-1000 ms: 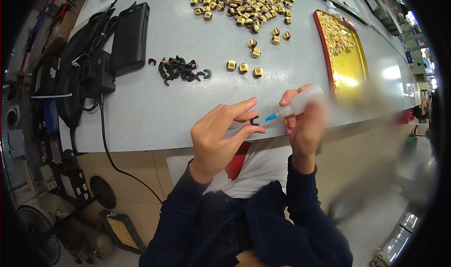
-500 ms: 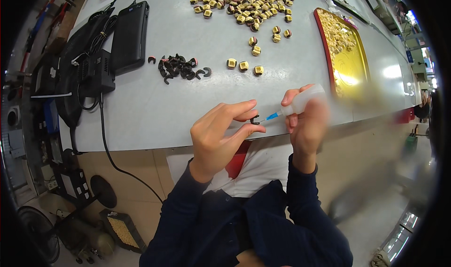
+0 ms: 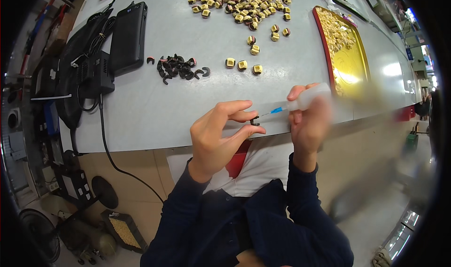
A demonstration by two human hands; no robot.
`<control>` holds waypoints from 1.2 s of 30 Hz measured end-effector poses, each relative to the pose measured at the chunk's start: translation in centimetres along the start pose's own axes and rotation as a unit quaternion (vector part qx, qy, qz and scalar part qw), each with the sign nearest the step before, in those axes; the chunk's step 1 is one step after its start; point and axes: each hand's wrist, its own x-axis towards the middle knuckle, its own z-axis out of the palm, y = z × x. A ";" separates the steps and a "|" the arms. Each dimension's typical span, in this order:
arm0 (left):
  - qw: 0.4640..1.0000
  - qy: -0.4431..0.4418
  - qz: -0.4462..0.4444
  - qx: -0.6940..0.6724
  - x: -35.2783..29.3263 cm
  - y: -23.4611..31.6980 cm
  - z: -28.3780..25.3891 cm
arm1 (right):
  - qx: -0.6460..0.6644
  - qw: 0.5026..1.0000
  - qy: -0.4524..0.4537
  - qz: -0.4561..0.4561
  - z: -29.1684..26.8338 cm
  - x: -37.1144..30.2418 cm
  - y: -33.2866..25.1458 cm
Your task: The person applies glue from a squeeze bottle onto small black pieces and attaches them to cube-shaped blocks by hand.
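Observation:
Between the thumb and fingers of my left hand [image 3: 218,133] is a small black C-shaped piece [image 3: 254,121], its opening turned to the right. My right hand [image 3: 310,123] grips a white squeeze bottle [image 3: 310,97] with a blue needle tip [image 3: 276,110]. The thin needle points left at the black piece, a short gap away from it. Both hands are above the table's near edge. More black C-shaped pieces [image 3: 176,67] lie in a loose pile at the left. Three yellow-and-dark cube-like pieces [image 3: 242,65] sit in a row beyond my hands.
A large heap of yellow-and-dark pieces [image 3: 244,1] covers the table's far middle. On the right stands a red-rimmed yellow tray [image 3: 351,74] with many pale pieces [image 3: 336,30]. At the left are a black flat box [image 3: 128,38], a black adapter [image 3: 97,72] and cables [image 3: 104,34].
My right hand has drawn the bottle slightly right and up, so the needle has moved back from the black piece. My left hand stays nearly still, holding the piece.

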 end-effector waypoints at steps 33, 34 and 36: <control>0.996 -0.036 -0.074 -0.027 -0.4 0.6 -0.9 | -0.531 0.845 0.014 -0.070 -14.7 13.3 -2.8; 0.996 -0.043 -0.069 -0.036 -0.4 0.6 -0.9 | -0.522 0.850 0.024 -0.062 -14.6 13.3 -2.9; 0.995 -0.050 -0.065 -0.050 -0.2 0.7 -0.8 | -0.416 0.907 0.034 -0.052 -15.9 13.2 -3.0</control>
